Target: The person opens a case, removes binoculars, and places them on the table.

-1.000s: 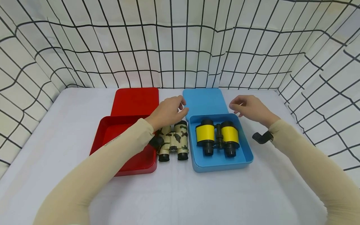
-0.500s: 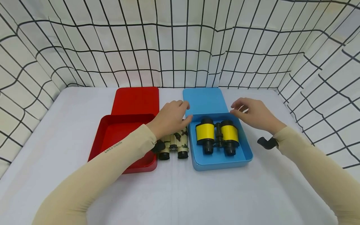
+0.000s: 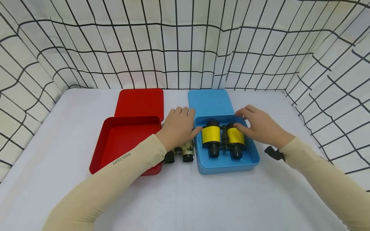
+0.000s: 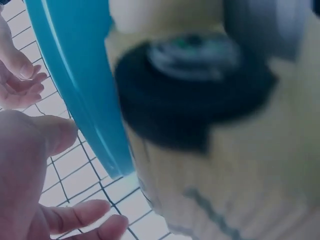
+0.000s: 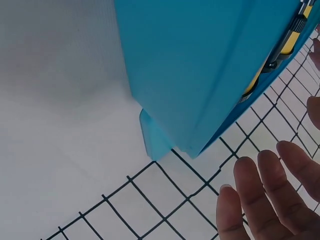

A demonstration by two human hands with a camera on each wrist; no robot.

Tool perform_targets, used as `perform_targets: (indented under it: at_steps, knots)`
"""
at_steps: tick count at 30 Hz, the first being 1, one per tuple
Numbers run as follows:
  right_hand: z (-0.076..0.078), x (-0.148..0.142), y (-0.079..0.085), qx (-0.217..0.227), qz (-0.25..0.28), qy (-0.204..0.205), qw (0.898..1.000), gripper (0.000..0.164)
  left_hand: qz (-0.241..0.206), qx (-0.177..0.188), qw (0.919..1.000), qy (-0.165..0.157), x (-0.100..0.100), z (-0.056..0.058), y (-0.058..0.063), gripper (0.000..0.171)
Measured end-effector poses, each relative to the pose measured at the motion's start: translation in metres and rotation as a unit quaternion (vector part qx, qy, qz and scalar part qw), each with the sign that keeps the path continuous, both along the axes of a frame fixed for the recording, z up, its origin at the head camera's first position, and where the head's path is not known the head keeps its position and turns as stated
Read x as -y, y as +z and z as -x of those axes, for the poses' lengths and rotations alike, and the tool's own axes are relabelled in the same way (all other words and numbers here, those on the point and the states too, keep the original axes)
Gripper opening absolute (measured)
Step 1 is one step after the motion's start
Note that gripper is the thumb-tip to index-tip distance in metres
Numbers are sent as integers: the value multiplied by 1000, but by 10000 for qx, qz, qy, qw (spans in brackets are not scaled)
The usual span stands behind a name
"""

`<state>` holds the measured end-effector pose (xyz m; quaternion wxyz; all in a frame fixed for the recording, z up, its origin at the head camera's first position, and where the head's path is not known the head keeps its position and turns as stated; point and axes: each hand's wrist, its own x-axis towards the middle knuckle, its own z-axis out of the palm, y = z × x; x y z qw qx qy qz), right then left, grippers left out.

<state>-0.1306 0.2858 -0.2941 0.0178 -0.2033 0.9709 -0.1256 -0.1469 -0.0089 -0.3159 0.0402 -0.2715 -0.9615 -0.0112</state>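
Note:
My left hand (image 3: 177,126) is above the camouflage binoculars (image 3: 188,152), which lie between the two boxes and are largely hidden by the hand. In the left wrist view those binoculars (image 4: 175,175) fill much of the picture, with a round dark-rimmed dial; the fingers are spread apart beside them. My right hand (image 3: 257,125) hovers at the right side of the blue box (image 3: 225,170), its thumb over the yellow and black binoculars (image 3: 211,134) inside. The right wrist view shows this hand's fingers (image 5: 272,185) nearly straight, with nothing held.
Left of the camouflage binoculars sits a red box (image 3: 124,134) with its lid (image 3: 138,102) laid back. The blue box's lid (image 3: 211,102) also lies back. A black-lined white grid backdrop (image 3: 179,41) rises behind and on both sides of the white table (image 3: 188,202).
My left hand has moved down and slightly right over the camouflage binoculars. My right hand has come down toward the yellow binoculars, its thumb and fingers spreading. The boxes have stayed put.

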Motion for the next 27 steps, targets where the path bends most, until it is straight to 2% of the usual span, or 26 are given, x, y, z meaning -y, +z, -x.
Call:
perform_targets:
  at_steps: [9,19,27]
  knots:
    - [-7,3,-1,-169,-140,184,9996,46,98,105,9997,211,-7,-14,-3,59]
    - [-10,7,-10,-203,-151,245,9994,59,61,344,9992,195,-10,-24,-10,56]
    - [-9,8,-15,-172,-282,340,9989,67,-63,321,9993,182,-15,-30,-16,55]
